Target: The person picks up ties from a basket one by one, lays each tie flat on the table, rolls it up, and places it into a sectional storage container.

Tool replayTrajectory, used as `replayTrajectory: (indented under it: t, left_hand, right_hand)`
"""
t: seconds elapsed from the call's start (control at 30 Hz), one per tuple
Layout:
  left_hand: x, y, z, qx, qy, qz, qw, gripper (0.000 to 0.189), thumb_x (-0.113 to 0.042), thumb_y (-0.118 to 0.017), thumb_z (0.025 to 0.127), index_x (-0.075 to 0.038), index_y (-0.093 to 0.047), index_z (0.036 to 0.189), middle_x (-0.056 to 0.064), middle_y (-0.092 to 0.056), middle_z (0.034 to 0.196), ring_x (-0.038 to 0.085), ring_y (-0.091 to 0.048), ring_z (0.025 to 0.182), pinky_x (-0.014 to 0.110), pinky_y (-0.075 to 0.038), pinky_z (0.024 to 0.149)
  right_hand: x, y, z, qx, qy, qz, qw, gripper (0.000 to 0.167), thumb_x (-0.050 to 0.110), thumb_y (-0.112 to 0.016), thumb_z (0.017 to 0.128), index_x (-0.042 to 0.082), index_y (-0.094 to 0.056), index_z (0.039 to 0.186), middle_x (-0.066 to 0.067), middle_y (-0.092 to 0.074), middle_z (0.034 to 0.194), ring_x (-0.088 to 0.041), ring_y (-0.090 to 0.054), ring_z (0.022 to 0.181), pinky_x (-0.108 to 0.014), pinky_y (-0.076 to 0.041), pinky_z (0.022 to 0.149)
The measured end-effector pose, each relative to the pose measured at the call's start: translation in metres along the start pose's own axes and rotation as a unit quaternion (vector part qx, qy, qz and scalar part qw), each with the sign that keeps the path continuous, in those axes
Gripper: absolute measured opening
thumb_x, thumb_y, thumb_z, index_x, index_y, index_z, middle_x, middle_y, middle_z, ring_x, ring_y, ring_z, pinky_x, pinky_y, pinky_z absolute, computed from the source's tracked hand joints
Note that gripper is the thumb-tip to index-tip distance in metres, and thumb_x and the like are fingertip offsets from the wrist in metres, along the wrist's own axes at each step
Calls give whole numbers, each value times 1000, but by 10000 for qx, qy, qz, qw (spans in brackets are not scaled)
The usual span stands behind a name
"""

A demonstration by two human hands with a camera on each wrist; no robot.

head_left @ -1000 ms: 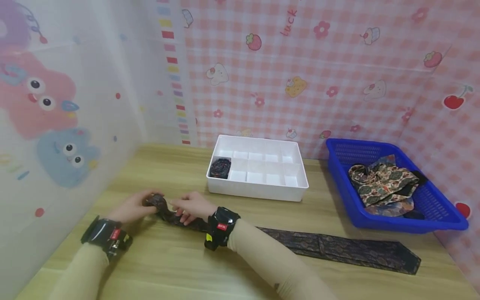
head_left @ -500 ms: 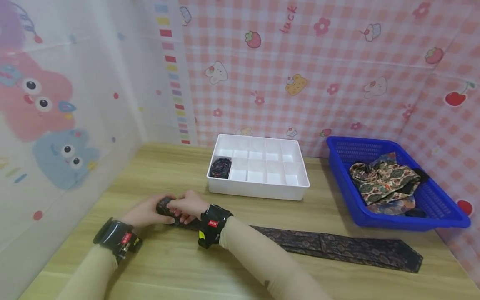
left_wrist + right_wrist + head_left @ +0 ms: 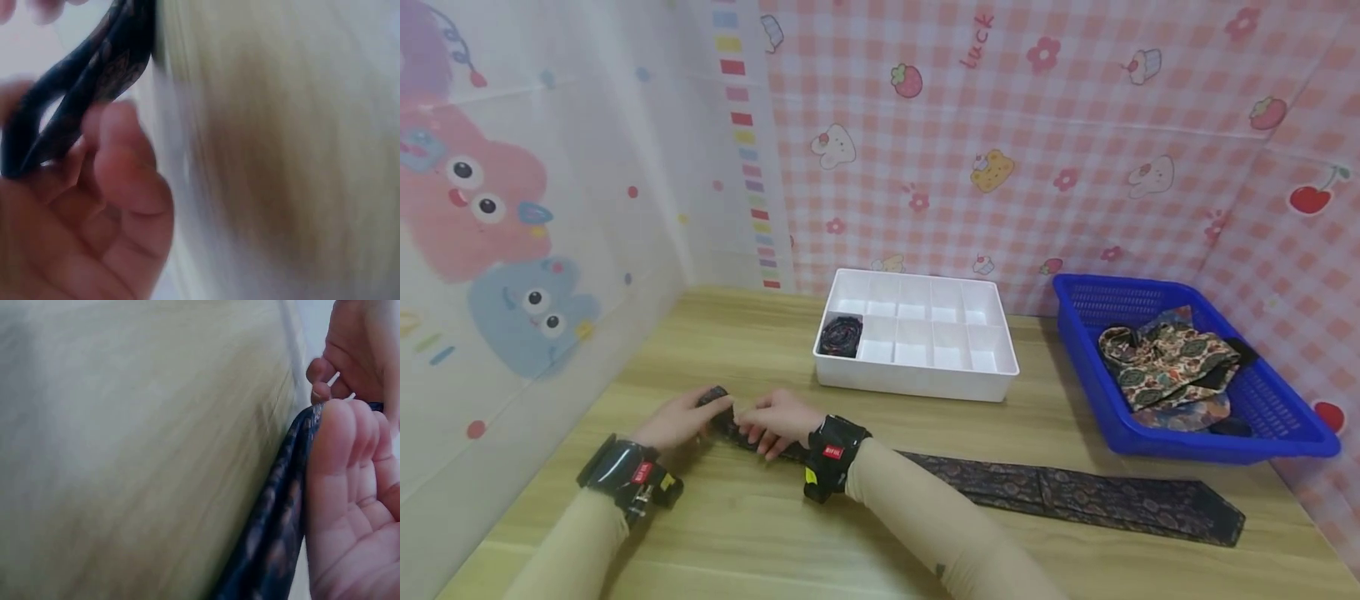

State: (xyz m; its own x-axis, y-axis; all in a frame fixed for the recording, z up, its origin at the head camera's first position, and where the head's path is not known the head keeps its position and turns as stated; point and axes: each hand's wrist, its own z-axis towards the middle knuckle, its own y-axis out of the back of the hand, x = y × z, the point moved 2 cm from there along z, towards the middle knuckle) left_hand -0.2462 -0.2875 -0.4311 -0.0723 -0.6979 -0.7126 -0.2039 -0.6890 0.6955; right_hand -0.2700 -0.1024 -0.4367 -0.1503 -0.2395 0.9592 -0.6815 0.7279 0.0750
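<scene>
A long dark paisley necktie (image 3: 1075, 496) lies across the table, its broad pointed end at the right. Toward its left end, my left hand (image 3: 673, 421) grips a folded-over part of the tie. In the left wrist view that doubled fabric (image 3: 119, 62) forms a narrow loop, with the thumb and fingers around it. Close by on the right, my right hand (image 3: 782, 419) pinches the tie a short way along. The right wrist view has the tie (image 3: 275, 531) running beside the right fingers, with the left hand (image 3: 356, 353) beyond them.
Behind the hands stands a white divided box (image 3: 917, 379), with a rolled dark tie (image 3: 841, 336) in its front left compartment. A blue basket (image 3: 1217, 454) at the right holds several patterned fabric pieces (image 3: 1172, 367). Patterned cloth (image 3: 1030, 108) hangs behind and at both sides.
My left hand first moved right, up to the right hand, then drew back a little left with the folded tie end. The right hand shifted only slightly. Box and basket stay put.
</scene>
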Motion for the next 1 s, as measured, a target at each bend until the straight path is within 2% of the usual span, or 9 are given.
replayTrajectory:
  t: [0.1,0.2,0.3,0.37,0.53,0.6,0.7,0.87,1.0]
  left_hand:
    - [-7,-2,0,-458,-521,462,9965,42,-28,-47,102,4,-54,128,21,-65,106,36,-64,86,50,-51,75]
    - [-19,-7,0,-905,-1167,1012,9838,33,-17,-56,97,5,-60,122,23,-64,115,39,-61,103,55,-46,86]
    - [-30,-12,-1,-1040,-1516,1131,9764,34,-10,-64,90,5,-62,120,23,-65,113,40,-62,102,55,-47,86]
    - [-33,-14,-1,-963,-1574,1138,9762,38,-8,-68,85,5,-61,121,22,-66,112,36,-63,99,52,-49,84]
    - [-35,-17,-2,-108,-1496,1203,9813,53,-11,-75,77,3,-58,126,6,-65,90,17,-58,75,36,-49,66]
    - [-35,-18,-1,216,-1516,1403,9782,57,-15,-79,74,2,-59,125,5,-64,91,19,-59,77,38,-50,69]
    - [-33,-17,-2,335,-1517,1867,9700,56,-21,-83,67,-3,-64,117,11,-65,106,27,-61,93,48,-50,80]
    - [-27,-13,-1,472,-1329,2083,9679,48,-21,-83,66,-9,-67,109,4,-61,92,23,-58,82,43,-50,70]
    - [-24,-12,2,555,-1338,1975,9695,42,-20,-82,69,-11,-67,107,-3,-59,84,14,-55,76,37,-48,66]
  right_hand:
    - [0,-1,1,-59,-58,391,9992,32,28,-54,98,1,-66,85,-4,-59,68,-13,-54,49,-26,-48,44]
    - [2,-2,1,-215,-21,610,9979,40,41,-54,96,4,-64,83,-4,-60,69,-13,-54,49,-26,-48,43]
    - [3,-1,0,-449,-28,480,9978,48,51,-58,91,6,-63,76,-4,-58,66,-13,-53,47,-26,-47,41]
    - [2,1,-1,-602,-107,313,9976,48,52,-61,88,7,-62,72,-4,-57,64,-14,-52,46,-27,-47,40]
    - [-1,7,-4,-737,-285,-101,9968,31,33,-64,88,7,-60,71,-3,-55,61,-14,-50,45,-25,-45,38]
    - [-2,10,-4,-716,-300,-349,9964,23,24,-64,87,7,-59,71,-3,-54,60,-12,-49,44,-24,-43,37]
    - [-2,14,-6,-677,-292,-925,9930,20,18,-63,88,8,-59,70,-2,-54,57,-11,-48,40,-23,-41,36]
    - [-4,18,-11,-636,-239,-2187,9734,34,19,-65,88,5,-57,59,-1,-50,48,-12,-47,33,-23,-39,32]
    - [-4,20,-14,-767,-117,-3152,9458,43,24,-70,84,9,-49,51,1,-45,40,-11,-45,29,-23,-37,31]
